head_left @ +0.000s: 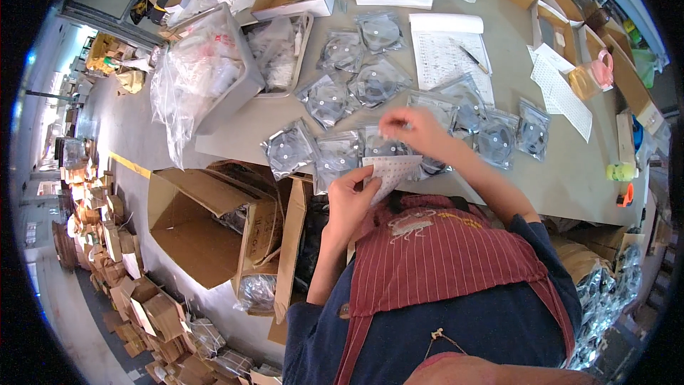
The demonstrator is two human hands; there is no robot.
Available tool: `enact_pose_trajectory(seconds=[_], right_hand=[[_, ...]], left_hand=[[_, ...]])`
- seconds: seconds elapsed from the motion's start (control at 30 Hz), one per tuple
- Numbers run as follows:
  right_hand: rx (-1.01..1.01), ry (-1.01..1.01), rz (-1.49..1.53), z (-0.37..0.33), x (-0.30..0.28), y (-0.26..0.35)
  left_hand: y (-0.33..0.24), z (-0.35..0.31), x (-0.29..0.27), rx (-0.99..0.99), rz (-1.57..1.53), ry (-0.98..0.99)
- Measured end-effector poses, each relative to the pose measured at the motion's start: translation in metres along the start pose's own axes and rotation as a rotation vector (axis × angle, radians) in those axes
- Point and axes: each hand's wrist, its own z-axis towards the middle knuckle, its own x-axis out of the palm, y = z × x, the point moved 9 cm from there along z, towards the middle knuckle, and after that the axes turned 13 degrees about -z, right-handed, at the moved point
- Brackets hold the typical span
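Note:
In my left hand is a small white sheet of stickers, pinched between thumb and fingers near the table's front edge. My right hand hovers just beyond the sheet, above the bags. Its fingers are curled together and slightly blurred, so anything tiny between them cannot be made out. Around both hands lie several clear plastic bags, each with a dark round part inside. One bag sits right behind the sheet, partly covered by it. Another bag is at the left, and many bags show a small white dot in the middle.
A printed paper pad with a pen lies behind the bags. Grey bins of plastic-wrapped goods stand at left. More sticker sheets and a tape roll are at right. An open carton stands below the table's left edge.

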Motion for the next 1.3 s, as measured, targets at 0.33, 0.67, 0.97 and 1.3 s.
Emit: enact_pose_trajectory(seconds=[0.33, 0.67, 0.97, 1.3], right_hand=[[-0.047, -0.241, -0.851, 0.092, -0.005, -0.074], [0.320, 0.142, 0.300, 0.074, 0.005, -0.040], [-0.168, 0.066, -0.190, 0.026, -0.008, 0.095], [-0.466, -0.150, -0.498, -0.036, -0.010, 0.127]], left_hand=[[0.036, 0.007, -0.054, -0.192, -0.472, -0.020], [0.044, 0.020, -0.076, -0.196, -0.552, -0.124], [-0.009, 0.058, -0.034, 0.005, 0.025, -0.045], [-0.034, 0.051, 0.007, 0.163, 0.026, -0.037]])
